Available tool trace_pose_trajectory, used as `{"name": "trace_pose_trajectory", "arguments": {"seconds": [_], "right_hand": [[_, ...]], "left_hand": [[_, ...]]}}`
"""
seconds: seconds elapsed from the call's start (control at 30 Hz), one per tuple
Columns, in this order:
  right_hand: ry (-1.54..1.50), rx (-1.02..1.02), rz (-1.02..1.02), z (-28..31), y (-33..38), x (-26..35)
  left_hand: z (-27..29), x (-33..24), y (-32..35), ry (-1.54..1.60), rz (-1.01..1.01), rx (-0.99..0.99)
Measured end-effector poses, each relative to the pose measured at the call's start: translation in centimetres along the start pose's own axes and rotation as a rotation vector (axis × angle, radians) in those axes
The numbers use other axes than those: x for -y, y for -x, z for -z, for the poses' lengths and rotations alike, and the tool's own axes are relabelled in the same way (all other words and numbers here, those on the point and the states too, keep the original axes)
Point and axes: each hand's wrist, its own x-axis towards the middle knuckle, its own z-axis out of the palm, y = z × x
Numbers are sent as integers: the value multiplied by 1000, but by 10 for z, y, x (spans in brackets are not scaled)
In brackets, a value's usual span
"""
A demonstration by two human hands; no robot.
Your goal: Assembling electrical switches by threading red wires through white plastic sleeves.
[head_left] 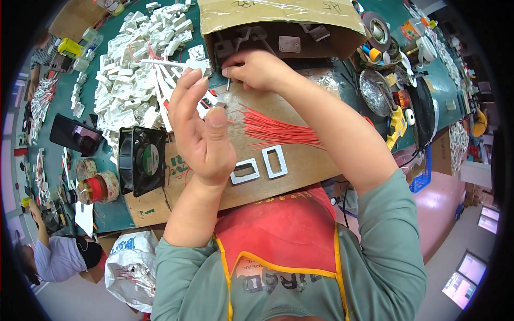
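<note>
- Thin metal rod [228,84]: just below the right hand's [257,70] thumb and index finger, at the near edge of the carton [278,13]. Long axis runs roughly away from the wearer.
- Right hand is nearer to the rod; left hand [201,139] sits lower and to its left.
- Right fingers curl in, tips close together by the rod's upper end; cannot tell whether they grip it or merely pass over.
- Right forearm slants from lower right to upper left, wrist at the carton's mouth, above the red wires [276,128]. Wires lie about left to right, far end hidden at the forearm.
- Left hand upright, palm toward the right, thumb well apart from the fingers; no clamped thing visible.
- Left fingertips near a white plastic piece [199,65] at the edge of the white heap [126,91]; contact cannot be told.
- Two pale rectangular frames [275,161] lie on the cardboard sheet [235,196], nearer the wearer than the wires.
</note>
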Motion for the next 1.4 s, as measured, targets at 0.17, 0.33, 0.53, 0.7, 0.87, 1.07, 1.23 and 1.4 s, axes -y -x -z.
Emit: {"name": "trace_pose_trajectory", "arguments": {"seconds": [0.17,0.33,0.53,0.7,0.87,1.07,1.23,1.4], "right_hand": [[-225,-145,70,1,30,-6],[-145,-26,160,23,112,-19],[72,28,333,38,161,-15],[61,-78,304,28,170,-24],[-69,-173,200,26,171,-20],[15,-221,335,18,159,-23],[-59,-181,329,8,155,-17],[-96,-187,281,6,152,-13]], "left_hand": [[-2,1,1,53,137,1],[-7,-3,-5,260,518,-79],[-8,-6,-10,532,918,-21],[-5,-2,-9,478,941,88],[2,-2,-11,769,1012,93],[5,8,-5,1102,1131,100],[1,11,0,1269,1125,86],[-2,11,2,1300,1106,32]]}}
